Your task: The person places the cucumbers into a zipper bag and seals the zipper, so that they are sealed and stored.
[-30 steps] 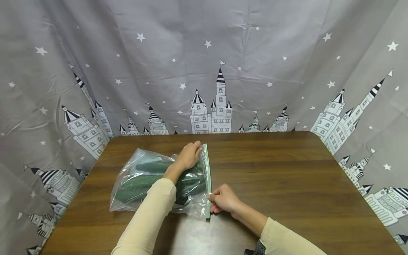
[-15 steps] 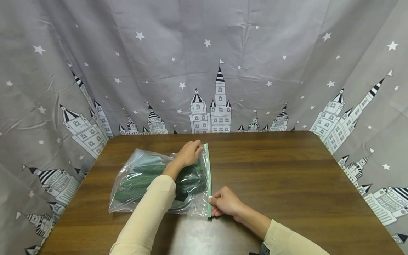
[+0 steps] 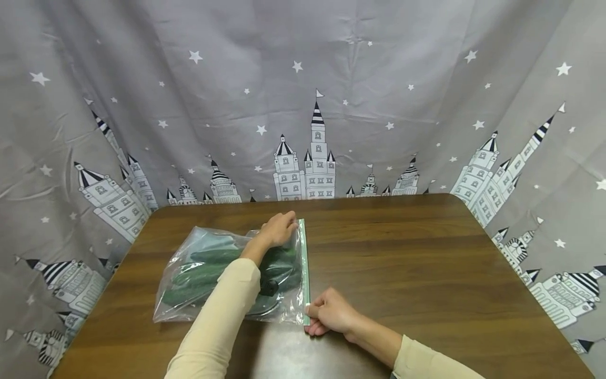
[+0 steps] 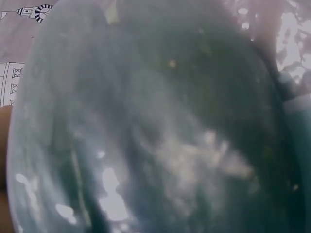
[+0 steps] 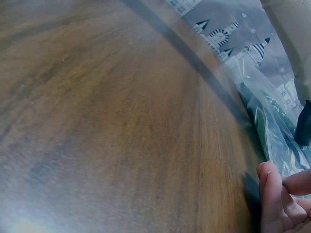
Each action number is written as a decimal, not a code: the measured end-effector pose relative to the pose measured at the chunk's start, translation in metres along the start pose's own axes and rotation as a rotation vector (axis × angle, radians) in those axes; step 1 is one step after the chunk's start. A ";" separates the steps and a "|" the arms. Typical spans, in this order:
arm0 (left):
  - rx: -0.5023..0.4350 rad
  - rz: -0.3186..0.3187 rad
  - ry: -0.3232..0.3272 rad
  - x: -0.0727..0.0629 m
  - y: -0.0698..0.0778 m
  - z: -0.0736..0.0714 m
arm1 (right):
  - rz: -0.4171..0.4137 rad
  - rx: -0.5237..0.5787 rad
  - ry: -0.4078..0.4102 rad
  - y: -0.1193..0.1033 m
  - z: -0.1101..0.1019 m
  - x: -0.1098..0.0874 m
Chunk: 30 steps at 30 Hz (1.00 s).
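Note:
A clear zip bag (image 3: pixel 293 308) lies flat on the table with several long dark green cucumbers (image 3: pixel 201 273) inside. Along its right side runs a green zip strip (image 3: pixel 304 263). At the strip's far end my left hand (image 3: pixel 278 230) grips the bag's corner with bent fingers; its forearm crosses over the bag. Near the close end, my right hand (image 3: pixel 333 314) pinches the small white slider (image 3: pixel 307 305) between thumb and finger. Glossy plastic over a green cucumber (image 4: pixel 160 121) fills the left wrist view, blurred. The right wrist view shows my right hand's fingertips (image 5: pixel 269 177) beside the bag (image 5: pixel 272 126).
The brown wooden table (image 3: pixel 402 279) extends to the right of the bag. Behind it hangs a grey curtain (image 3: pixel 227 68) printed with castles and stars. A small dark device (image 3: pixel 270 287) shows beside the left wrist, above the bag.
My right hand has drawn the white slider along the strip toward the near end. My left hand keeps its hold on the far corner. The head view has shifted slightly.

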<state>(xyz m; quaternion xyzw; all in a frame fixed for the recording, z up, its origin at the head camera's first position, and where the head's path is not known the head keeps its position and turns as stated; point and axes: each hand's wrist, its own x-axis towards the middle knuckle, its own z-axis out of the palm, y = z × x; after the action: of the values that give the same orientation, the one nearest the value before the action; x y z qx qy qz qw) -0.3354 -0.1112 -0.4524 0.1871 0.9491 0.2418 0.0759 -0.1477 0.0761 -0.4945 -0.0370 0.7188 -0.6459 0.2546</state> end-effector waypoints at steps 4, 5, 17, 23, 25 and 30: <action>0.008 -0.026 0.002 0.008 -0.011 0.006 | 0.008 0.008 -0.007 0.003 0.002 -0.002; 0.011 -0.036 0.004 0.010 -0.014 0.007 | 0.009 0.009 -0.010 0.003 0.002 -0.002; 0.004 -0.135 -0.003 0.004 -0.018 0.006 | 0.024 0.000 -0.043 0.002 0.002 -0.007; 0.022 -0.151 -0.005 0.004 -0.027 0.012 | 0.039 0.001 -0.061 0.002 0.001 -0.008; 0.045 -0.170 -0.019 0.003 -0.028 0.013 | 0.042 0.003 -0.071 0.002 0.002 -0.008; 0.084 -0.221 -0.038 0.001 -0.025 0.012 | 0.052 0.007 -0.078 0.000 0.003 -0.007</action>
<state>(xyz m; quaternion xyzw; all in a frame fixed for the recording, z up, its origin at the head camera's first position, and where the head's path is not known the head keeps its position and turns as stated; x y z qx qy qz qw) -0.3413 -0.1264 -0.4755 0.0888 0.9716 0.1883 0.1124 -0.1401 0.0761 -0.4923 -0.0423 0.7069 -0.6395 0.2991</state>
